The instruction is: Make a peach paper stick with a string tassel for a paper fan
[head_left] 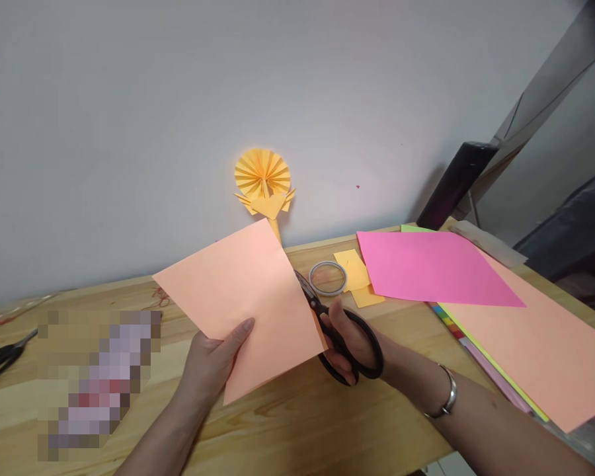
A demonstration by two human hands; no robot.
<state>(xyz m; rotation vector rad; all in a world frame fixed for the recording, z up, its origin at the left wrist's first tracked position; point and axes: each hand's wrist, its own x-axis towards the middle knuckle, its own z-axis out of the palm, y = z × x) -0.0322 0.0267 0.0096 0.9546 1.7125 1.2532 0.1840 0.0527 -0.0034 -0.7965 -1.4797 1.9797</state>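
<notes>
Peach-coloured paper (pixel 248 284) is filling the middle of the head view, tilting above the wooden table (pixel 258 436) and covering the stem of a pleated orange fan ornament (pixel 262 172) at upper centre. The near scissors (pixel 322 309) are meeting the sheet's right edge, the blades partly hiding, so how wide they are standing is impossible to tell. A crooked or torn edge seems the likeliest trouble, since the left hand is supporting the paper on one side only, leaving the blade side free to bend or swing. The tips, being out of clear sight, could also be straying past an intended line.

The left hand (pixel 213 363), at lower centre, is pinching the sheet, thumb lying flat on top, the other fingers hiding beneath. The right hand (pixel 350 334), right of centre, is curling round the black handles, whose loops are standing somewhat apart. Just beyond it, a grey ring (pixel 311 281) and orange scraps (pixel 354 271) are lying near the blades. A pink sheet (pixel 436 268) is resting over other papers at right, while a second pair of scissors (pixel 2 362) is lying at the left edge.
</notes>
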